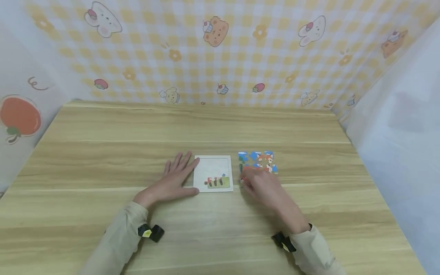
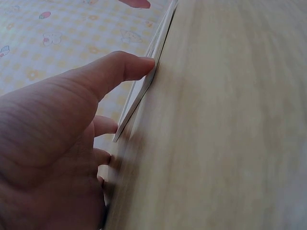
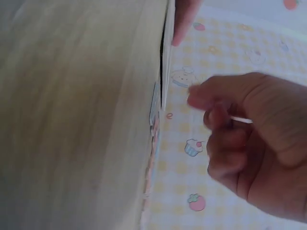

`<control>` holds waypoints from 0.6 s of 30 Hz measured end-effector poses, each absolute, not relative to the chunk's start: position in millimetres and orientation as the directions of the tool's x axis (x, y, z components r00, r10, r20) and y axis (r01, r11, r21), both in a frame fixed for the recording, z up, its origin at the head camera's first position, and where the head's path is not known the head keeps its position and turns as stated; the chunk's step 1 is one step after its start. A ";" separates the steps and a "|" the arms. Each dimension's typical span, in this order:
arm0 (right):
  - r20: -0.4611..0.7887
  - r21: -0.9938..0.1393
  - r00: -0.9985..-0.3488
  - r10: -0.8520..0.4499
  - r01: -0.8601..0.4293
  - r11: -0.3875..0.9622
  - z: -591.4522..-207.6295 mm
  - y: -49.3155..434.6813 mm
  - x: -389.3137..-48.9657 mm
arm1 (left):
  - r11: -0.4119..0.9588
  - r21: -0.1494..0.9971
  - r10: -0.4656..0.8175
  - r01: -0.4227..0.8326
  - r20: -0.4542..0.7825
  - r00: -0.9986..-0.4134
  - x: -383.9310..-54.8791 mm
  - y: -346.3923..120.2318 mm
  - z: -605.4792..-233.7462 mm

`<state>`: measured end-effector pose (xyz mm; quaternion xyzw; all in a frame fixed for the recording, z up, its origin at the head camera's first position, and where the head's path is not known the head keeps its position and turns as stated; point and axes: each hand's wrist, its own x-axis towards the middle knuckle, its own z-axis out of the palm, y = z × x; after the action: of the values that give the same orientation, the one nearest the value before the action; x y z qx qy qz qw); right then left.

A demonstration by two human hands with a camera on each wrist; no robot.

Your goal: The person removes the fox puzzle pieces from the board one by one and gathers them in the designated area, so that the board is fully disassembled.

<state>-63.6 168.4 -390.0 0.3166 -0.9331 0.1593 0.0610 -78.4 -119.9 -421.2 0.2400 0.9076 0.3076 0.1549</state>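
A white square puzzle tray (image 1: 206,168) lies on the table, with joined puzzle pieces (image 1: 218,182) showing brown stripes and green in its lower right corner. My left hand (image 1: 172,183) is spread along the tray's left side. Its thumb (image 2: 140,67) touches the near edge and its index finger reaches the far left corner. Over the near left part of several loose puzzle pieces (image 1: 264,157) with blue sky and fox faces is my right hand (image 1: 262,187). In the right wrist view its fingers (image 3: 225,143) are curled in toward the thumb; I cannot tell whether they pinch a piece.
The wood-grain table (image 1: 213,229) extends around the tray and pieces. A yellow-checked cloth (image 1: 233,65) with cartoon animals hangs behind its far edge. White cloth (image 1: 398,126) hangs at the right. Black wrist bands (image 1: 151,232) sit over the beige sleeves.
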 end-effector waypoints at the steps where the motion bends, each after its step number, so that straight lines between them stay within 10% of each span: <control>1: 0.207 -0.254 -0.789 -0.578 -0.614 0.747 -388.1 164.3 -63.1 | 0.694 0.635 0.531 0.340 -0.132 -0.837 -78.3 -119.7 -421.2; 18: -0.193 -0.329 -0.834 -0.517 -0.441 0.835 -378.8 105.2 -77.1 | 0.689 0.632 0.535 0.354 -0.114 -0.837 -77.0 -119.2 -422.9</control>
<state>-77.1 105.2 -378.8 0.2527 -0.9478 0.1369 -0.1383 -77.0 -119.2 -422.9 0.2451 0.9072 0.3090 0.1464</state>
